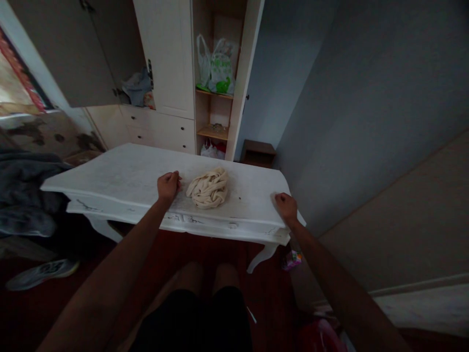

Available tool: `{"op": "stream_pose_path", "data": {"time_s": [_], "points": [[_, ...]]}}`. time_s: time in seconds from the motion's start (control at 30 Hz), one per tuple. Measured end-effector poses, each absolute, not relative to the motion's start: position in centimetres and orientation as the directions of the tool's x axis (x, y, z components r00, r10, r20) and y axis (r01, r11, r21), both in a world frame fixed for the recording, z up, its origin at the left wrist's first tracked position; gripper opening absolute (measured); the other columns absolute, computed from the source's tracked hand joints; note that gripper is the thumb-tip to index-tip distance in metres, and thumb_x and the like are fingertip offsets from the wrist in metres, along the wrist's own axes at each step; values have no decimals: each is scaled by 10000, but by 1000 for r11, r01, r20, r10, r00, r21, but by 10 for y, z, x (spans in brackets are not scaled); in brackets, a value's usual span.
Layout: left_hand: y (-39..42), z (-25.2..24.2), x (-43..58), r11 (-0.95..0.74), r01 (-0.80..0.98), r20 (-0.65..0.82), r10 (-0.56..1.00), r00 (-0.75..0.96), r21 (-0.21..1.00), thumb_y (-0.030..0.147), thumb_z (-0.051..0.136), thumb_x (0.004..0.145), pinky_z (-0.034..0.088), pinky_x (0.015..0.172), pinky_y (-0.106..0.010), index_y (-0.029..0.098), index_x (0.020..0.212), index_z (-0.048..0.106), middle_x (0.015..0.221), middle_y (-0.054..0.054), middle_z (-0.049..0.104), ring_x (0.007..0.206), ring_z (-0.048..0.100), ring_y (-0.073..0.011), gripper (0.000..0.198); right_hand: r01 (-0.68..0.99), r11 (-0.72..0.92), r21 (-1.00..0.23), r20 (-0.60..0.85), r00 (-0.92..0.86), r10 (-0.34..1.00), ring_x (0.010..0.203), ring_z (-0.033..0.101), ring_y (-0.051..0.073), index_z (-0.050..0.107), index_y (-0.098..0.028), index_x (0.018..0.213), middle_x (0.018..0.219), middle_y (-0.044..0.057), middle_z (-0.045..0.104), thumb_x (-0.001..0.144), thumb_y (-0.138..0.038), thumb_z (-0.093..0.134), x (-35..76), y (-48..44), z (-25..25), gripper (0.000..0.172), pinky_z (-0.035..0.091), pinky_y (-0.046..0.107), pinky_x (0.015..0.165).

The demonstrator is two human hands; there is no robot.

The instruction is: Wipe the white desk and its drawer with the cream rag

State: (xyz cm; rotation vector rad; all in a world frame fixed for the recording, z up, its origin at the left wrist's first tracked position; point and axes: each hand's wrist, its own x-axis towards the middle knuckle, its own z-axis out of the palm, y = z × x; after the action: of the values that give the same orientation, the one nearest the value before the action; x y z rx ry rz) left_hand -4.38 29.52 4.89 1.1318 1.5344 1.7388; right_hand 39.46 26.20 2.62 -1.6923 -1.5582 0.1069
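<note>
A cream cloth [209,188], twisted into a loose heap, lies on the white table [146,164] in front of me. Just left of the cloth, a small gap away, my left hand [169,187] rests at the tabletop with its fingers curled into a fist. My right hand [286,207] is also closed in a fist, at the table's right end and well apart from the cloth. Nothing shows in either fist.
Behind the table stands a white wardrobe [170,58], partly open, with plastic bags [222,71] on a shelf. Dark grey clothing [27,188] is heaped at the left, above a shoe [44,274]. A small pink box [292,260] sits on the floor by the right table leg.
</note>
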Motion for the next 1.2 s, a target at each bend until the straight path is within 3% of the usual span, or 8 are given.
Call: {"op": "stream_pose_path", "data": {"time_s": [0.47,0.77,0.9,1.03,1.13,1.2], "points": [[292,50,-47,-244,86,255,839,-481,966,403,527,794,337,382,-208,189,616,574,460,30,504,364,431,-88,282,847,52,-529,458,233,858,672,552,188,630,-190,676,713,69,668,794,-389,429,393,261,28,307,397,290,652],[291,50,-47,-266,1,239,866,-440,964,406,528,792,313,362,-205,174,619,568,443,41,491,342,411,-80,292,911,4,-412,484,215,848,698,548,195,660,-177,714,759,90,676,785,-375,448,395,264,24,299,389,307,681],[293,49,-47,-263,7,239,864,-443,965,402,517,799,319,366,-209,174,621,567,445,41,492,340,406,-79,293,841,37,-540,428,236,873,692,560,189,670,-173,708,725,60,666,757,-389,494,397,265,26,283,403,310,683],[294,48,-47,-285,-2,256,864,-435,959,408,516,800,322,371,-209,176,616,564,445,39,490,342,410,-82,300,696,93,-712,375,265,888,779,592,204,677,-170,758,803,62,683,722,-416,588,397,267,28,264,452,356,781],[294,49,-46,-277,8,253,864,-435,961,409,510,803,327,378,-209,176,617,566,447,38,496,347,421,-83,303,640,127,-758,361,250,898,827,603,213,669,-185,896,895,64,665,730,-479,629,381,272,27,340,482,414,840],[295,49,-46,-264,16,244,868,-432,965,410,508,802,326,377,-209,176,618,569,445,38,499,343,421,-84,304,588,189,-787,351,175,920,901,608,231,638,-216,1069,1018,75,633,743,-563,637,357,275,28,477,500,453,858]]}}
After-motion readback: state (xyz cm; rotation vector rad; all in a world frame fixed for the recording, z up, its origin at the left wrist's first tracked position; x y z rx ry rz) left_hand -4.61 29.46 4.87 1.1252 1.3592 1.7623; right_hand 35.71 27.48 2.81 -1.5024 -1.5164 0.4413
